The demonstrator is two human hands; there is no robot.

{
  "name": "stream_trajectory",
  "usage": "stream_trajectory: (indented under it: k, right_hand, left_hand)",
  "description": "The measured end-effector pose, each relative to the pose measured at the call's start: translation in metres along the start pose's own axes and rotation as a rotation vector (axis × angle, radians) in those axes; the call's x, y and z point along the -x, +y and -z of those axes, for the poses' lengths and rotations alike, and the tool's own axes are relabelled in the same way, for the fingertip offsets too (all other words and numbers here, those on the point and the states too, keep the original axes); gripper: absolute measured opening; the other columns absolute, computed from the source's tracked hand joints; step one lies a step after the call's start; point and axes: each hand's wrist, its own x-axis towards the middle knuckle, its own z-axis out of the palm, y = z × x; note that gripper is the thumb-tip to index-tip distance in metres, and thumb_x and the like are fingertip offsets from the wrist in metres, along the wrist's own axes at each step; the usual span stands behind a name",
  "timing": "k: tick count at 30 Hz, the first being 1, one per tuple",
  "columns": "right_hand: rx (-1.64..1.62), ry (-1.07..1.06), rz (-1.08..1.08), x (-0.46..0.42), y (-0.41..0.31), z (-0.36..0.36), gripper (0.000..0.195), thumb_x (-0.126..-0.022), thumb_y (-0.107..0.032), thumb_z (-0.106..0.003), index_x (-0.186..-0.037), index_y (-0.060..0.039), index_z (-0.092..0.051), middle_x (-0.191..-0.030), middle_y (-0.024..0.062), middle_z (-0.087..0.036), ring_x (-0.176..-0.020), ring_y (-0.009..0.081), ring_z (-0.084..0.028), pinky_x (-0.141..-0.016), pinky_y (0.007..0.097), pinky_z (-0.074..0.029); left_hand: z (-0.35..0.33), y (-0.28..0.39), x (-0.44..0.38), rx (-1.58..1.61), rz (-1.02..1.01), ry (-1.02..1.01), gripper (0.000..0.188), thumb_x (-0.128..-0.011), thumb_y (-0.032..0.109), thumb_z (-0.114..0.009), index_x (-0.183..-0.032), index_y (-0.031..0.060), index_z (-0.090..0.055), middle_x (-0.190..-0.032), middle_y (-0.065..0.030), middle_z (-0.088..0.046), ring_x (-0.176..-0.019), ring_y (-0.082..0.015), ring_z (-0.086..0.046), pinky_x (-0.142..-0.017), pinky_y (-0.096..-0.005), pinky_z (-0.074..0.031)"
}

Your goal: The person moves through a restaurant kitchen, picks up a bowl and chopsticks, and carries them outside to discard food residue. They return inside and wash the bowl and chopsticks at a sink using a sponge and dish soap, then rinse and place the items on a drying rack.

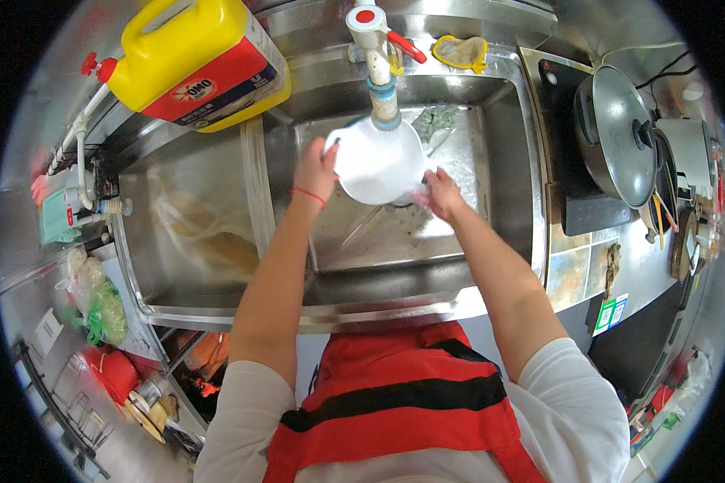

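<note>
A white bowl with side handles (379, 166) is held between my two hands over the right basin of a stainless steel sink (393, 259). My left hand (315, 172) grips its left handle. On the opposite side my right hand (441, 194) grips the right edge, somewhat blurred. Directly above the bowl hangs the white tap (377, 72) with a red lever, and water appears to run from its nozzle into the bowl. Green matter (436, 124) lies on the basin floor behind. A thin stick-like utensil (360, 226) rests below the bowl.
A yellow OMO detergent jug (202, 66) stands at the back left, by the water-filled left basin (187, 211). A yellow-edged scrubbing pad (461, 53) sits on the back rim. Right of the sink are a lidded wok (619, 136), an induction cooker (559, 115) and a pot (689, 148).
</note>
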Motion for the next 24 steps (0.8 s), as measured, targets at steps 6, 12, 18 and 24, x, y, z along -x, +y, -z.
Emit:
stream_trajectory:
  k: [6, 12, 18, 24]
  right_hand:
    - [0.661, 0.003, 0.348, 0.026, -0.084, 0.007, 0.03, -0.088, -0.028, -0.051, -0.091, 0.0007, -0.059, -0.079, 0.0084, -0.06, -0.064, 0.0148, -0.058, -0.056, 0.0281, -0.05]
    - [0.754, 0.005, 0.194, 0.067, -0.061, 0.003, 0.033, -0.085, -0.03, -0.056, -0.072, 0.0006, -0.058, -0.063, 0.0073, -0.057, -0.058, 0.0136, -0.056, -0.053, 0.0278, -0.048]
    - [0.182, 0.006, -0.039, 0.076, -0.033, 0.02, 0.027, -0.088, -0.024, -0.052, -0.075, -0.0003, -0.05, -0.074, 0.006, -0.049, -0.066, 0.0146, -0.054, -0.063, 0.0272, -0.056]
    - [-0.08, 0.071, -0.044, 0.098, 0.0, 0.032, 0.025, -0.089, -0.019, -0.05, -0.078, 0.0033, -0.048, -0.072, 0.0065, -0.045, -0.062, 0.0138, -0.048, -0.065, 0.0277, -0.056]
  left_hand:
    - [-0.042, -0.053, -0.025, 0.363, 0.255, 0.062, 0.024, -0.091, 0.021, -0.044, -0.097, -0.0019, -0.049, -0.082, -0.0094, -0.055, -0.059, -0.0152, -0.056, -0.046, -0.027, -0.046]
    - [-0.052, -0.097, -0.004, 0.386, 0.348, -0.043, 0.024, -0.089, 0.022, -0.047, -0.096, 0.0, -0.052, -0.08, -0.0079, -0.055, -0.055, -0.0125, -0.053, -0.046, -0.0262, -0.047]
    - [0.013, 0.011, -0.022, 0.077, -0.199, 0.212, 0.051, -0.085, 0.027, -0.052, -0.126, 0.0022, -0.037, -0.124, -0.0207, -0.042, -0.111, -0.0284, -0.045, -0.09, -0.0408, -0.038]
    - [0.024, 0.201, 0.036, -0.374, -0.818, 0.393, 0.055, -0.076, 0.026, -0.064, -0.124, 0.0115, -0.041, -0.125, -0.021, -0.038, -0.115, -0.0385, -0.037, -0.091, -0.0397, -0.036]
